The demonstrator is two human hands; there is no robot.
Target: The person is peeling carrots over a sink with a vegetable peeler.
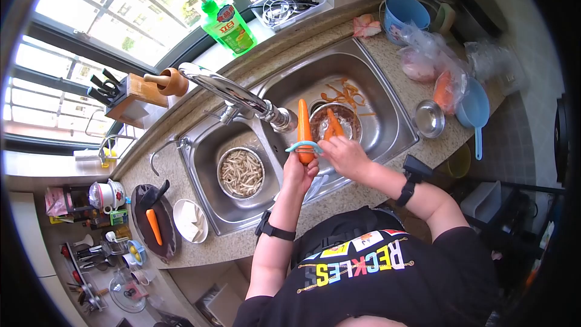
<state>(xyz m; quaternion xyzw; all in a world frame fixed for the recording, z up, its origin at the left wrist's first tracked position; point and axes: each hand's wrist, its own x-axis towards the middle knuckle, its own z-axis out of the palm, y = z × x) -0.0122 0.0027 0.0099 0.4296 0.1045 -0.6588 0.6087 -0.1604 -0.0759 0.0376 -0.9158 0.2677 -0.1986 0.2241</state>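
Converging beside the faucet (261, 108), both forearms (282, 206) are angled inward!
Carrot (304, 122) gripped by the left hand (296, 174), peeler (295, 146) pinched by the right hand (345, 156).

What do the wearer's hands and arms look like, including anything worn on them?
Both the left hand and right hand are bare, without gloves. Each lower arm has a black strap, left and right, carrying a small dark, boxy unit. The black sleeves, left and right, are short, leaving the forearms uncovered. No cables show on either arm.
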